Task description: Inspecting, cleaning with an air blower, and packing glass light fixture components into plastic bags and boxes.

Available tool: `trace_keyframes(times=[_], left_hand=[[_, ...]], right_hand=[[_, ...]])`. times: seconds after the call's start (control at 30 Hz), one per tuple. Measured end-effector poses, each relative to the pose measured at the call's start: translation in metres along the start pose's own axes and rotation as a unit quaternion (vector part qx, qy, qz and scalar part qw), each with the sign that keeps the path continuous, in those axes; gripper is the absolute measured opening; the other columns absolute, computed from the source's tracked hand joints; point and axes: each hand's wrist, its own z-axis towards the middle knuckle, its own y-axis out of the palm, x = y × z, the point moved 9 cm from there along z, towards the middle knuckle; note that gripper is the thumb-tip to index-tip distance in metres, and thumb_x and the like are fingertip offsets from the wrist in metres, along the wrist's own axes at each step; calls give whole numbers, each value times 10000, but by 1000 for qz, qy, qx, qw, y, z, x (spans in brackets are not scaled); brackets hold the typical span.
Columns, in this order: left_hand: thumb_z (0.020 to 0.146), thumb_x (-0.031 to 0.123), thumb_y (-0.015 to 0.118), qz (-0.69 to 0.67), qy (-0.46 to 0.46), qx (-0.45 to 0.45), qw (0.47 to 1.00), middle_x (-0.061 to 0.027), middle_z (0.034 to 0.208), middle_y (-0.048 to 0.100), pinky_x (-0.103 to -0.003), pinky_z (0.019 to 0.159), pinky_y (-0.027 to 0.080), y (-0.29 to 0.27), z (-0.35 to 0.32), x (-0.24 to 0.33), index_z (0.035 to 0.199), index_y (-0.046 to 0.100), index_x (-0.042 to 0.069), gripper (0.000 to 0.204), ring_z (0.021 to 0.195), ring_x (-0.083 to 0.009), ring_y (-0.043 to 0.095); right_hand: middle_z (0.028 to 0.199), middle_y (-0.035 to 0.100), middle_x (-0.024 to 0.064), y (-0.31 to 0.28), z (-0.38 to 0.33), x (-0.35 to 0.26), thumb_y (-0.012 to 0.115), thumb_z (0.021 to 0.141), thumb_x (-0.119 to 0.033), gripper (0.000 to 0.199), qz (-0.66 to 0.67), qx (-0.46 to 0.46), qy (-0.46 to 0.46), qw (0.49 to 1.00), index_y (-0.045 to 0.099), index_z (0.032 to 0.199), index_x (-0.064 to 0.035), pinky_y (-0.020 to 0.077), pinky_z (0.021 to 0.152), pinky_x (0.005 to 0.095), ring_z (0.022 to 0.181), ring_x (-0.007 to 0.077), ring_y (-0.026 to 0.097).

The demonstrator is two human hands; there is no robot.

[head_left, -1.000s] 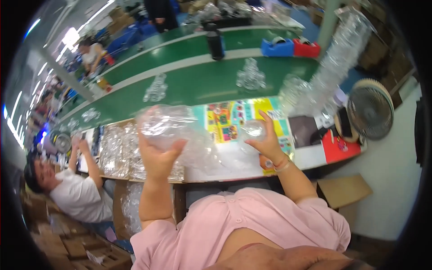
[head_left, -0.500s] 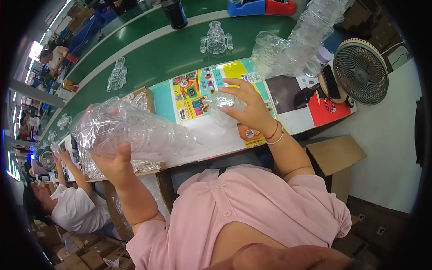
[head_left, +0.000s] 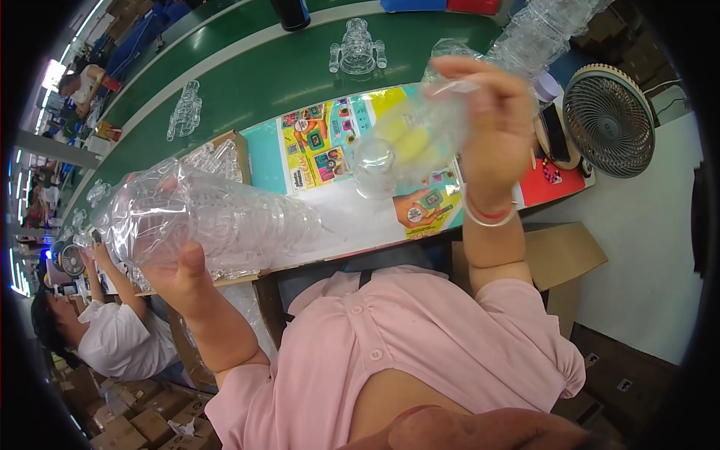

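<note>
My left hand [head_left: 176,274] grips the wide end of a long stack of nested clear plastic shells [head_left: 225,217], loosely wrapped in clear film. Its thumb is at the near side, and some fingertips show at the far side. The stack tapers toward the middle of the table. My right hand [head_left: 495,135] is raised above the table's right part, fingers curled around a clear plastic piece [head_left: 439,124] that motion smears; its shape is hard to make out. Below and left of that hand, a rounded clear plastic form [head_left: 375,165] is over the printed sheets [head_left: 307,139].
Behind the left stack is an open box of clear parts [head_left: 217,161]. Clear figure-shaped pieces [head_left: 358,52] stand on the green surface [head_left: 262,75]. At right are another clear stack [head_left: 544,34], a fan [head_left: 607,120] and a cardboard box [head_left: 562,255]. A co-worker [head_left: 120,337] sits at left.
My right hand has gone from spread fingers over the clear piece to curled fingers, higher and farther right, with smeared clear plastic. My left hand and its stack have shifted slightly left.
</note>
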Motion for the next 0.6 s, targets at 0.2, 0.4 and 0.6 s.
trace_keyframes(times=[0.2, 0.4, 0.6], left_hand=[[671, 408, 778, -10, 21, 7, 1000, -161, 1325, 372, -478, 963, 399, -3, 1, -3, 1347, 278, 1, 934, 1148, -304, 467], [699, 426, 746, 0, 85, 30, 996, -195, 1157, 515, -399, 913, 426, -2, -6, 3, 1257, 376, -40, 816, 1074, -277, 509], [704, 486, 716, 45, 115, 43, 991, -201, 1116, 534, -387, 877, 446, 5, -2, 5, 1248, 373, -47, 835, 1026, -273, 532]], right_hand=[[957, 579, 229, -53, -4, -42, 431, 933, -326, 389, 434, -118, 45, 892, 458, 1134, 7, 453, 442, 213, 460, 128, 530], [1042, 590, 190, -28, -81, 43, 638, 813, -286, 487, 133, -157, 353, 913, 470, 1164, 7, 402, 440, 173, 463, 68, 487], [1109, 593, 101, 18, -91, 79, 772, 671, -229, 686, -179, -223, 280, 916, 454, 1250, -47, 445, 635, 225, 712, 142, 571]])
